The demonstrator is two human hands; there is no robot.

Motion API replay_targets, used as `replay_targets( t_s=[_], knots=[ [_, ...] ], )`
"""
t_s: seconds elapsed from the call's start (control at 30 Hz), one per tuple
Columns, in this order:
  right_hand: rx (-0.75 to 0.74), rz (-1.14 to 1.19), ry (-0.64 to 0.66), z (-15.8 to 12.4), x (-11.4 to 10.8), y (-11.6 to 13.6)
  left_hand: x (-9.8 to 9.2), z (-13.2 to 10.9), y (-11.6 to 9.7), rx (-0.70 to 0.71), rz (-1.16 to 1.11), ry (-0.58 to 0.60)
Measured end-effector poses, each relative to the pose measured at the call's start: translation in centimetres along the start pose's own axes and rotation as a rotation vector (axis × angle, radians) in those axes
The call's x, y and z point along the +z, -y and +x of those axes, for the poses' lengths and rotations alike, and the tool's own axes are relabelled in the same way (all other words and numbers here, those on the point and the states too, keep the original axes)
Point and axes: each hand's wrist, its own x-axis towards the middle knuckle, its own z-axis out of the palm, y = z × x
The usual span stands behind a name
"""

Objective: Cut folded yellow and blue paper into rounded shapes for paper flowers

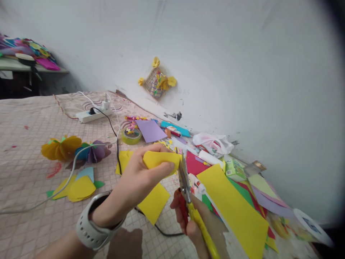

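White smartwatch up front on the left wrist, and that left hand is pinching a folded yellow paper between thumb and fingers. Right hand is wrapped round yellow-handled scissors, blades right against the paper's edge. Paper flowers sit around 10 o'clock on the patterned sheet.

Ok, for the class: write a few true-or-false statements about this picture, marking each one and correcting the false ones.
The left hand holds a piece of yellow paper. True.
The right hand holds a glue stick. False: it holds scissors with a yellow handle.
The watch is on the right wrist. False: it is on the left wrist.
A white power strip lies on the patterned cloth. True.
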Motion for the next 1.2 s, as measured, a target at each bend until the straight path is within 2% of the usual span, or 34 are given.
replay_targets(
  t_s=[0.13, 0.23, 0.4, 0.53, 0.9, 1.2],
  knots=[
    [-0.005, -0.009, 0.044, 0.5, -0.3, -2.4, 0.0, 0.0, -0.3, 0.012, -0.004, 0.037],
    [-0.025, -0.024, 0.047, 0.5, -0.5, -3.2, 0.0, 0.0, -0.4, 0.007, 0.03, 0.065],
    [-0.016, -0.027, 0.066, -0.4, -1.1, -0.4, -0.2, 0.0, -0.3, -0.005, 0.056, 0.062],
    [-0.042, -0.07, 0.025, -0.8, -1.5, 1.3, -0.1, 0.1, -0.2, -0.025, 0.064, 0.052],
    [-0.077, -0.141, -0.017, -1.1, -1.5, 0.9, -0.2, -0.1, 0.3, -0.125, 0.069, -0.04],
    [-0.058, -0.141, -0.062, -1.2, -1.2, 0.9, -0.3, 0.0, 0.2, -0.106, 0.058, -0.017]
  ],
)
